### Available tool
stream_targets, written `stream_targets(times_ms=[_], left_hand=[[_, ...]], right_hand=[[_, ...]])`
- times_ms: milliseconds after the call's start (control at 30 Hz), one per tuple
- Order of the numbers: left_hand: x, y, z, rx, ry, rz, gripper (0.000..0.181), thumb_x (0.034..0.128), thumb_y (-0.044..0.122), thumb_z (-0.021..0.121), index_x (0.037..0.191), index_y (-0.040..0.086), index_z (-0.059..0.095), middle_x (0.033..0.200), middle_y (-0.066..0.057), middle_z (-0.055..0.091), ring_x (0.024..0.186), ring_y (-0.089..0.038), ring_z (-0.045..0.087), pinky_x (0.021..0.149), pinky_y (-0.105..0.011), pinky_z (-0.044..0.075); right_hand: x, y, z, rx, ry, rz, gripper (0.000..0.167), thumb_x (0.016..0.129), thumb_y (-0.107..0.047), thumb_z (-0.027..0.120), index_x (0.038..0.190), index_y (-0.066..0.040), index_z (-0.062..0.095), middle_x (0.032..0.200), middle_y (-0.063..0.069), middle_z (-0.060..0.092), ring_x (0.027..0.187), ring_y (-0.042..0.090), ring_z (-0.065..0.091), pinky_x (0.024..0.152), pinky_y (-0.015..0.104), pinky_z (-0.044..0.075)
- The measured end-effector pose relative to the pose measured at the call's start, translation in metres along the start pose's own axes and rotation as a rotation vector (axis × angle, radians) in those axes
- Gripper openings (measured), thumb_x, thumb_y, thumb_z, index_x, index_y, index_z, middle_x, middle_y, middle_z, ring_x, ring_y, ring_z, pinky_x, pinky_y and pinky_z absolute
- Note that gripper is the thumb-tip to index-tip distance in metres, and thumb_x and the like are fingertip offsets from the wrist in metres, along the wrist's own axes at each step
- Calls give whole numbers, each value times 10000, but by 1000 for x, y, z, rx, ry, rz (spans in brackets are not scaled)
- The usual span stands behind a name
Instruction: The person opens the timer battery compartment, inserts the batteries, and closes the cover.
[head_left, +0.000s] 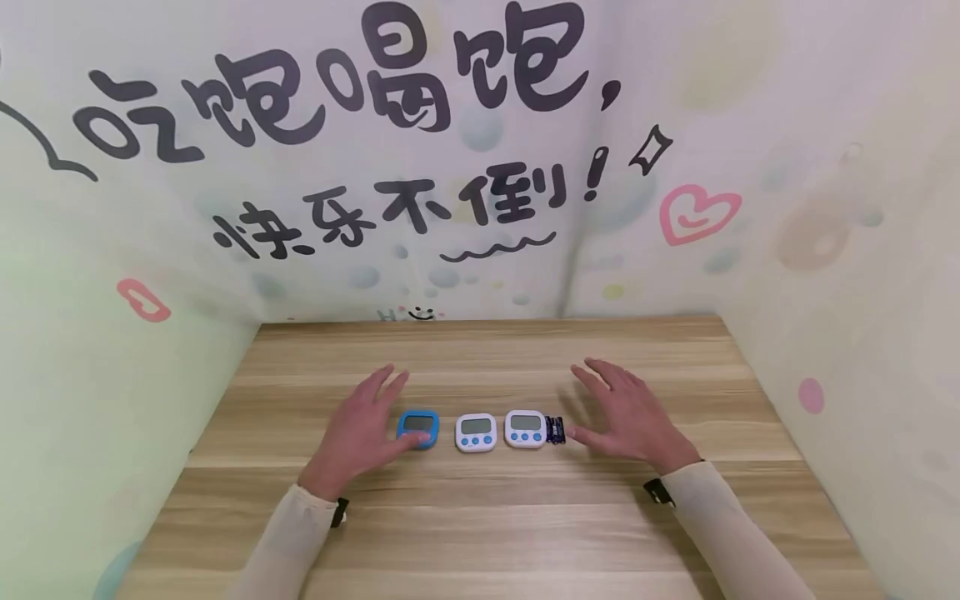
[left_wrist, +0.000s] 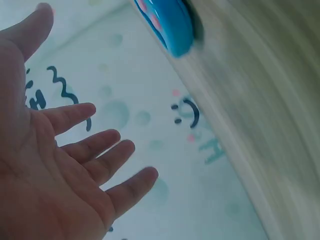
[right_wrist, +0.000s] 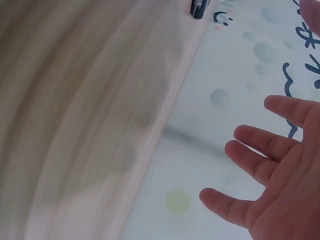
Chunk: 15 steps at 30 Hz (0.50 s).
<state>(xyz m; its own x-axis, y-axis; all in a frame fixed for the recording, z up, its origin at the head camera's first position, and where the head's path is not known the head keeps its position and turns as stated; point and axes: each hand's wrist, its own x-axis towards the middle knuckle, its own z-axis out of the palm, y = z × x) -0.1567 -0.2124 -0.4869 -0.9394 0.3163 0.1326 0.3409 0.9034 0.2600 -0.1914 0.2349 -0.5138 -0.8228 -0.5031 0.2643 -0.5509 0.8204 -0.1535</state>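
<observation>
A blue timer (head_left: pixel 418 428) lies left of two white timers, one in the middle (head_left: pixel 476 432) and one (head_left: pixel 526 429) with dark batteries (head_left: pixel 555 430) against its right side. My left hand (head_left: pixel 358 435) is spread at the blue timer, its thumb over the timer's lower edge in the head view; whether it touches cannot be told. The left wrist view shows this palm (left_wrist: pixel 65 160) with fingers apart and the blue timer (left_wrist: pixel 172 25) at the top. Right of the batteries, my right hand (head_left: pixel 630 417) is spread and holds nothing; its fingers also show in the right wrist view (right_wrist: pixel 280 165).
The wooden table (head_left: pixel 480 533) meets a white wall (head_left: pixel 480 283) with large dark lettering at the back. Printed side walls stand to the left and right. Pale sleeves and dark wrist straps cover my forearms and wrists.
</observation>
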Motion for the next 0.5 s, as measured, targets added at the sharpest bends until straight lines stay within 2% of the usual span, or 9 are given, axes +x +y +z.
stream_targets(times_ms=[233, 500], left_hand=[[7, 23, 6, -125, -10, 18, 947, 891, 584, 792, 1624, 119, 412, 1645, -161, 427, 1464, -409, 480, 1077, -647, 529], [16, 43, 23, -214, -79, 7, 877, 914, 551, 787, 1616, 166, 429, 1608, -113, 473, 1454, -341, 499, 1139, -575, 515]], right_hand=[[2, -7, 2, 94, 18, -31, 904, 870, -667, 740, 1574, -156, 493, 1507, 142, 574, 1366, 369, 568, 1084, 620, 513], [4, -23, 7, 214, -57, -1, 820, 902, -615, 743, 1538, -138, 546, 1483, 122, 622, 1358, 365, 598, 1121, 591, 510]])
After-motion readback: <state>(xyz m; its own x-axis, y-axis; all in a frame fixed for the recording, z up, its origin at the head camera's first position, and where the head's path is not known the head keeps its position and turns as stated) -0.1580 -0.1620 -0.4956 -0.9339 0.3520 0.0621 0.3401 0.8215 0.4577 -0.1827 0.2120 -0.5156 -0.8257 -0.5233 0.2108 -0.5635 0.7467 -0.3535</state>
